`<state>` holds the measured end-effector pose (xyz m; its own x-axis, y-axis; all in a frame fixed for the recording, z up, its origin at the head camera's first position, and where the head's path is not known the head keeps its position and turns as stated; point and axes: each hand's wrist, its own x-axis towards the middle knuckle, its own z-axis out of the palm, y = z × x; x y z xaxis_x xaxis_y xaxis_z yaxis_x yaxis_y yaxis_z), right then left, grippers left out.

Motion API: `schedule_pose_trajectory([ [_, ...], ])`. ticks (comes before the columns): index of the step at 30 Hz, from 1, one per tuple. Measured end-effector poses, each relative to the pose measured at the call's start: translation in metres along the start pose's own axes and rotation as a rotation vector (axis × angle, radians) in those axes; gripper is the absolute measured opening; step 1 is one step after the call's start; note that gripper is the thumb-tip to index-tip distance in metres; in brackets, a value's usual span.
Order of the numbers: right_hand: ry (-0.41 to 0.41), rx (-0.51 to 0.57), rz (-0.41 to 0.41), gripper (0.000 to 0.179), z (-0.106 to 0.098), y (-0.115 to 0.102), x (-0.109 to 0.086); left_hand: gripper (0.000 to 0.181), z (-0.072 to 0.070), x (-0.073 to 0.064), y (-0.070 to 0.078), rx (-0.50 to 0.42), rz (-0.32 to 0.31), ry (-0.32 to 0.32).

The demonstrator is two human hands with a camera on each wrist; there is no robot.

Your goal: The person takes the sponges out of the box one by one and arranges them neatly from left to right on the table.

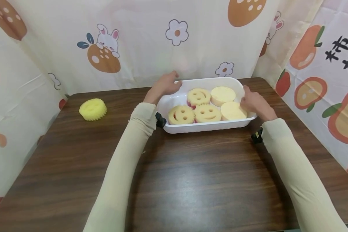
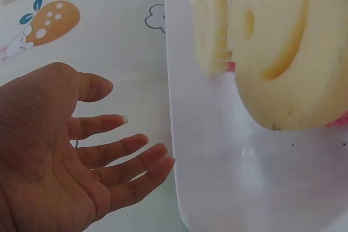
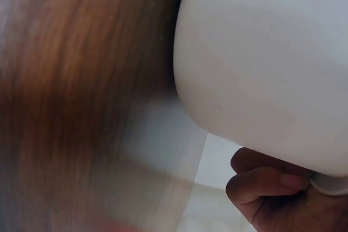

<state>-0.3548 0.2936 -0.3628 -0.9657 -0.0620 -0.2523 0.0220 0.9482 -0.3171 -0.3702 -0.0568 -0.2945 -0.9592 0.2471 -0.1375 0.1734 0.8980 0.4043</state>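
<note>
A white rectangular tray (image 1: 206,128) stands near the back of the table, holding several round pale-yellow sponges. Smiling faces are cut into the sponges at its left and middle, such as one smiley sponge (image 1: 207,113); pink shows beneath some of them. Two plain-topped round sponges (image 1: 223,95) lie at the right. My right hand (image 1: 256,102) grips the tray's right end, its fingers curled at the rim in the right wrist view. Beside the tray's left end is my left hand (image 2: 81,150), fingers spread and relaxed, little fingertip right at the edge.
A bright yellow smiley sponge (image 1: 93,110) with a scalloped edge lies at the back left of the brown wooden table (image 1: 197,180). Printed curtains (image 1: 145,42) hang behind the table and along both sides.
</note>
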Motion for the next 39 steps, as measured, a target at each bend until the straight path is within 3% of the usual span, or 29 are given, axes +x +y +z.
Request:
schedule_pose_trajectory([
  [13,0.000,0.006,0.008,0.069,-0.001,0.001,0.002,0.054,-0.003,0.010,0.006,-0.065,-0.006,-0.005],
  [23,-0.007,0.023,0.014,0.070,-0.001,0.001,0.000,0.054,0.010,0.020,0.006,-0.048,0.024,0.024],
  [39,-0.002,0.025,0.036,0.069,0.001,0.000,0.000,0.055,0.012,0.028,0.006,-0.047,-0.001,0.006],
])
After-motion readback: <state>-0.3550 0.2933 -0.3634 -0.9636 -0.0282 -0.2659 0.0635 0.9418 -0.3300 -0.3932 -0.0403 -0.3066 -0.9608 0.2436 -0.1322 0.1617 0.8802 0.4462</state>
